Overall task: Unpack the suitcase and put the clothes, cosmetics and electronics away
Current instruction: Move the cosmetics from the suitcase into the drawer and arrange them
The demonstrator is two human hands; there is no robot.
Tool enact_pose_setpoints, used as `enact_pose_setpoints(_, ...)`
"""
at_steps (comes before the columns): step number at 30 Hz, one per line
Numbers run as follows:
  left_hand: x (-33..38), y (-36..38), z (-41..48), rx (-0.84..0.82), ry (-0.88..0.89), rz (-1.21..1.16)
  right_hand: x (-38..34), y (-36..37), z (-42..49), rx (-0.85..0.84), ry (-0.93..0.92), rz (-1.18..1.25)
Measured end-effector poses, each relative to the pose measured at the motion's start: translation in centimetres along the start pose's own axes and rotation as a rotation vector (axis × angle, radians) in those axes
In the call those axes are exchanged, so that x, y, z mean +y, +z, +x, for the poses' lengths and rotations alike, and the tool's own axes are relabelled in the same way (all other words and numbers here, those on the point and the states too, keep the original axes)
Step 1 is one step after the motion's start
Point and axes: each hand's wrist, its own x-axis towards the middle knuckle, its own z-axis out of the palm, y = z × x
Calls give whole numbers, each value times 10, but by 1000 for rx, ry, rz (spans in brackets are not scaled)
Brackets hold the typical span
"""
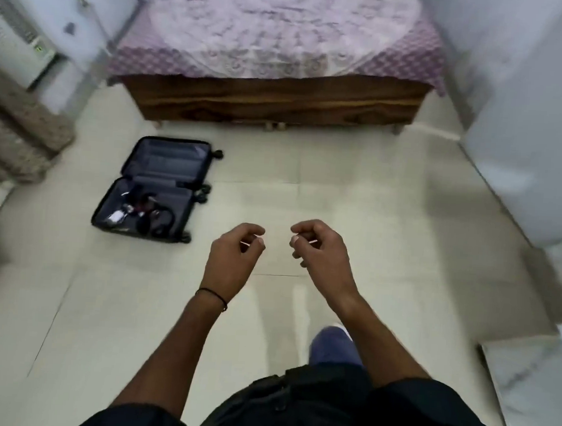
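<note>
The suitcase [155, 187] lies open on the floor at 10 o'clock, apparently emptied of clothes, with headphones [163, 222] left inside; left hand [233, 254] and right hand [318, 248] hang loosely curled, holding nothing.

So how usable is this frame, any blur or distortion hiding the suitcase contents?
Head view: wide-angle lens bows the brown wooden bed frame; motion blur smears the edges; the open black suitcase is soft, its dark contents hard to separate; light flat, faint sheen on the pale floor tiles; left hand and right hand sharper.
</note>
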Motion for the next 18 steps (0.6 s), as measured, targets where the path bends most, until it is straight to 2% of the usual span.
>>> enact_pose_setpoints(3,-41,-50,22,147,-100,-40,-8,63,38,-169,11,-65)
enact_pose_setpoints(8,-98,-114,89,278,-231,-42,-16,155,129,-313,57,-104)
enact_pose_setpoints(14,-143,-194,201,307,-402,-24,-38,276,265,-440,149,-117)
enact_pose_setpoints(18,-154,-252,271,364,-484,-68,-72,347,344,-521,140,-150)
